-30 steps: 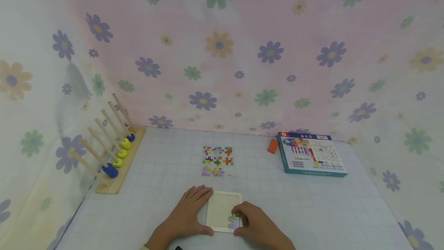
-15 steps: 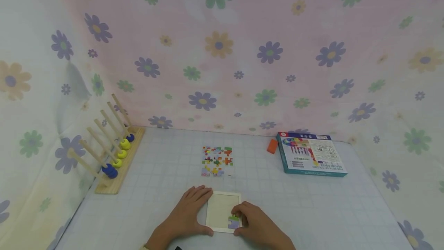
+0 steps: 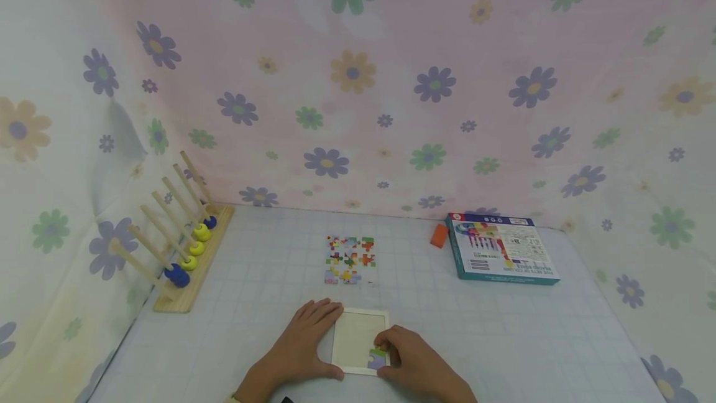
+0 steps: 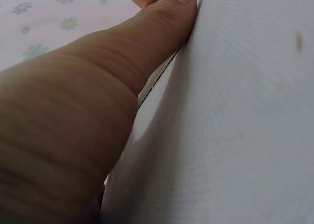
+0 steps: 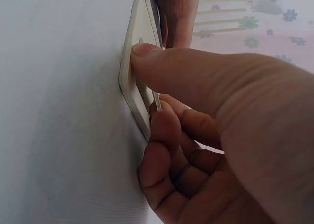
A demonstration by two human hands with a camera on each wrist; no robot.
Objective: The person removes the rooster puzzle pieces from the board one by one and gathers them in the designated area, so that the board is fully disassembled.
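A square wooden puzzle tray [image 3: 350,336] with a pale rim lies on the table in front of me. My left hand [image 3: 302,342] lies along its left side, fingertips at the top left corner and thumb at the bottom rim. In the left wrist view the left thumb [image 4: 162,22] lies along the tray's edge. At the tray's lower right corner my right hand [image 3: 416,359] pinches a purple and green jigsaw piece [image 3: 376,359] between thumb and curled fingers. The right wrist view shows the right thumb [image 5: 147,54] over the tray [image 5: 128,62], with the piece seen nearly edge-on.
Several colourful jigsaw pieces [image 3: 350,260] lie in rows beyond the tray. At left stands a wooden peg rack [image 3: 212,235] with blue and yellow beads. An orange block [image 3: 439,236] sits beside a flat toy box [image 3: 503,250] at the right. Flowered cloth surrounds the table.
Both hands and the tray stay nearly where they were. The purple and green jigsaw piece stays in the right hand at the tray's lower right corner, with hardly any shift.
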